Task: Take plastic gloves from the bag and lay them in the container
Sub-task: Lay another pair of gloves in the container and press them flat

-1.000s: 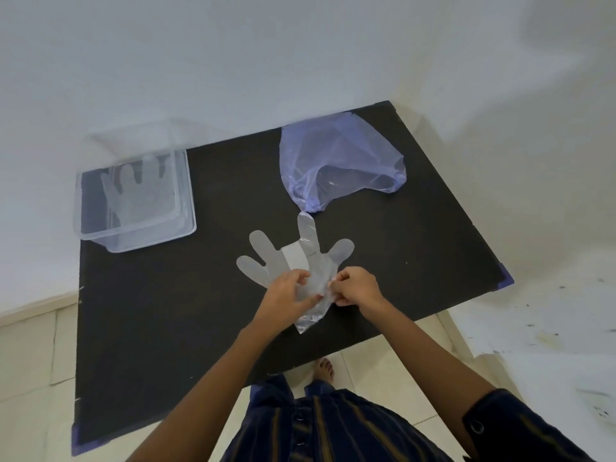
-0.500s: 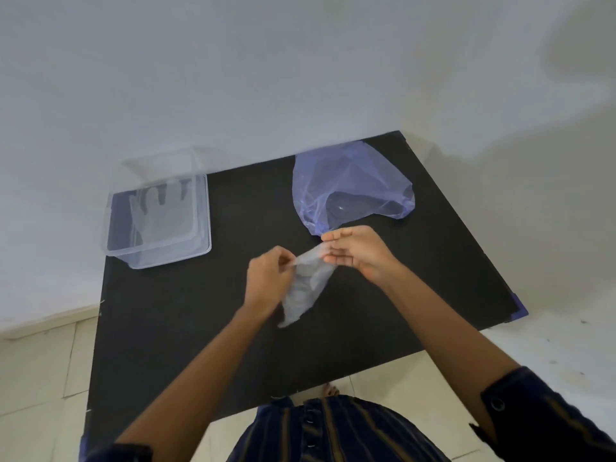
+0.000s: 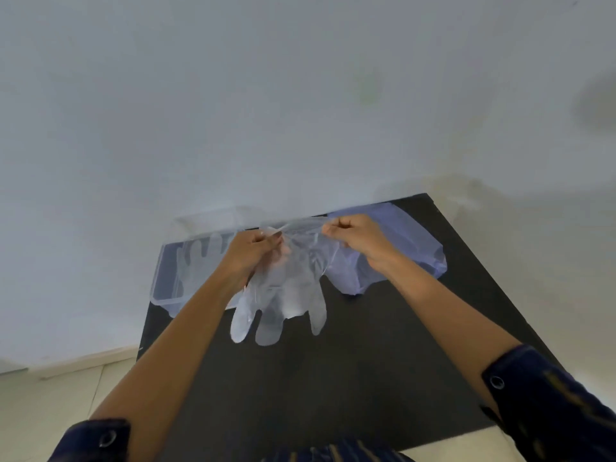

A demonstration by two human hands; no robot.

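A clear plastic glove (image 3: 283,295) hangs in the air above the black table (image 3: 350,378), fingers pointing down. My left hand (image 3: 256,251) pinches the left side of its cuff, and my right hand (image 3: 353,238) pinches the right side, stretching the cuff between them. The clear plastic container (image 3: 170,281) stands at the table's back left, partly behind my left arm, with another glove (image 3: 196,258) lying flat inside. The bluish plastic bag (image 3: 413,251) lies at the back right, behind my right hand.
A white wall rises right behind the table. Pale floor tiles (image 3: 50,401) show at the lower left. My dark striped sleeves sit at the bottom corners of the view.
Both hands lifted the glove off the table and raised it, spreading the cuff so the glove hangs open. The camera tilted upward toward the wall.
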